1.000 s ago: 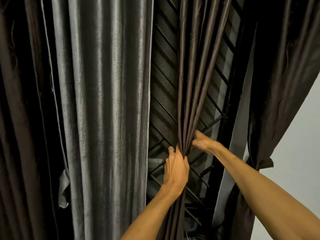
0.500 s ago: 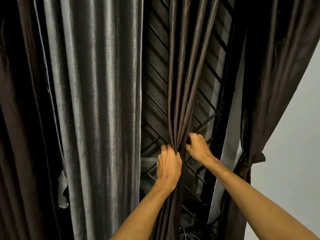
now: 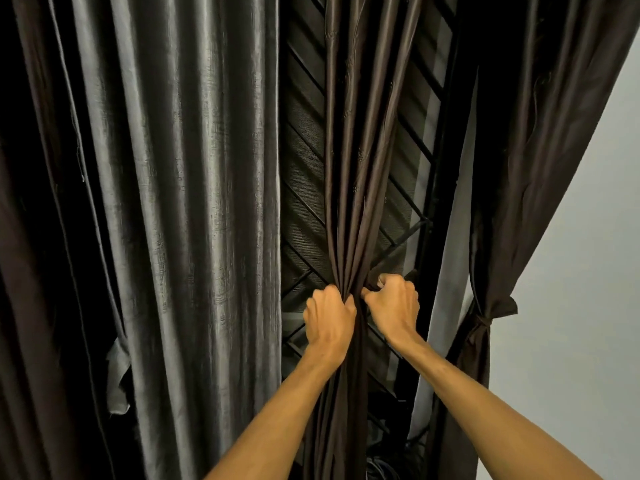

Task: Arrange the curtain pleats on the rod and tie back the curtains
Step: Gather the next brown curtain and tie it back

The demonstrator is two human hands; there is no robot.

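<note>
- Over the last second the right hand (image 3: 393,303) has drawn in beside the left hand (image 3: 329,317), and its back now faces the camera.
- The brown curtain (image 3: 349,202) hangs in the middle of the view, its pleats gathered into one narrow bundle where the hands meet.
- The left hand's fingers are clenched round the bundle from its left side.
- The right hand's fingers are curled on brown cloth at the bundle's right edge. Whether that cloth is a fold or a separate strip cannot be told.
- Behind the brown curtain stands a dark window grille (image 3: 304,168) with slanted bars.
- Left of the brown curtain a grey curtain (image 3: 194,202) hangs loose in broad folds.
- Right of the brown curtain a second brown panel (image 3: 519,150) is cinched by a knotted tie (image 3: 485,320), with a pale wall (image 3: 588,271) beyond it.
</note>
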